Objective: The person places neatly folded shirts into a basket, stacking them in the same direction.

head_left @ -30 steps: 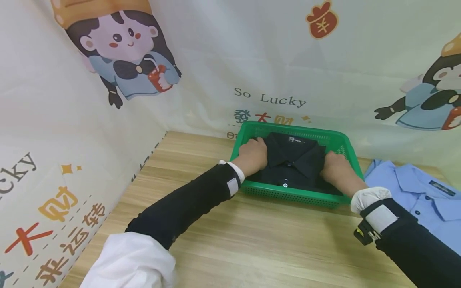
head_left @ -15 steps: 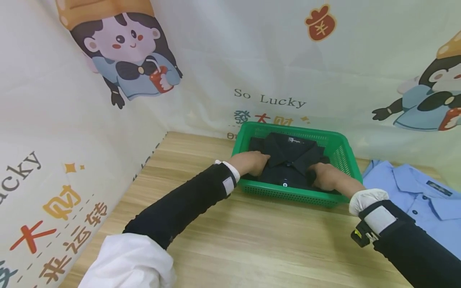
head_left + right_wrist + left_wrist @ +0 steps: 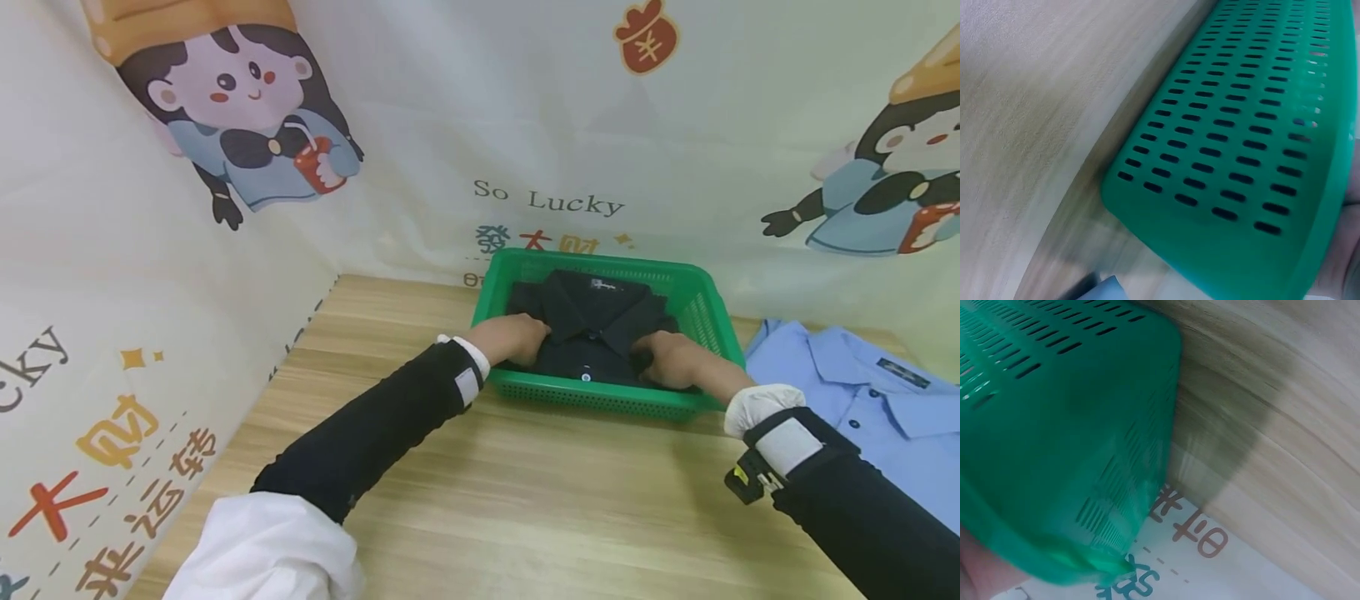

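Observation:
A folded black collared shirt [image 3: 592, 321] lies face up inside the green basket [image 3: 600, 398], its collar towards the far side. With bent fingers, my left hand [image 3: 513, 337] holds the shirt's left edge; its fingertips are partly hidden. On the opposite side my right hand [image 3: 671, 360] pinches dark cloth between thumb and fingers. Both hands reach over the near rim. The left wrist view has the basket's outer wall [image 3: 1079, 425] with a bit of hand at the lower left. Slotted green basket wall [image 3: 1229, 137] fills much of the right wrist view, where the hand shows only at the right edge.
To the right of the basket, a light blue shirt [image 3: 862, 400] lies on the wooden table [image 3: 480, 508], partly behind the right forearm. A printed white cloth [image 3: 420, 108] hangs close behind the basket and along the left side.
Both hands have come down from the shirt's upper sides towards its nearer part, the right one also inward. The dark shirt stays in the basket. The head view has shifted slightly.

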The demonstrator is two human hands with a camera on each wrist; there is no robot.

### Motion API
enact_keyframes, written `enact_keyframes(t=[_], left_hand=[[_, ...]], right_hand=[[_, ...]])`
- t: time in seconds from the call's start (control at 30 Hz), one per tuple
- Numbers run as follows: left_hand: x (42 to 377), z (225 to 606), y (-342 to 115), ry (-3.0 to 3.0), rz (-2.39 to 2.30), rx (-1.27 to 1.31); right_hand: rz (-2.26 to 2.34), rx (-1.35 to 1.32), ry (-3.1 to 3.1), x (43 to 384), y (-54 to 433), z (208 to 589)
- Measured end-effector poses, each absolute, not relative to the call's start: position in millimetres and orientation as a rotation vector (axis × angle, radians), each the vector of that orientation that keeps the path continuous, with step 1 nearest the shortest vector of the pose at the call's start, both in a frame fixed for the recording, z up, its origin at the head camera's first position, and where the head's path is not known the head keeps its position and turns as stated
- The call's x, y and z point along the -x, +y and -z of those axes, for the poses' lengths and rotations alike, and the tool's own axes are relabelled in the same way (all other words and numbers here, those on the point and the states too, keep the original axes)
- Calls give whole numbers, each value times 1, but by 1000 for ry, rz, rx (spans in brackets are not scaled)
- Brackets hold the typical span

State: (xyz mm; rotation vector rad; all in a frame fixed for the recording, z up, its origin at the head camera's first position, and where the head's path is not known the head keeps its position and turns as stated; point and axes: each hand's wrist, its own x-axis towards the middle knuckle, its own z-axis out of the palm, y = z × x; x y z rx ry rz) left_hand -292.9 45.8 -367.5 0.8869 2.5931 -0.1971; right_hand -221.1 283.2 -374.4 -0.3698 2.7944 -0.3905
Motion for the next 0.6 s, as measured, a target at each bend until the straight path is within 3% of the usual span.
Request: enact_keyframes(t=[0.33,0.6], left_hand=[[288,338,40,2692,-37,-1030],[262,317,49,2725,-135,-1130]], right_hand=[[544,396,2927,197,306,346],[591,333,3037,168,341,325]])
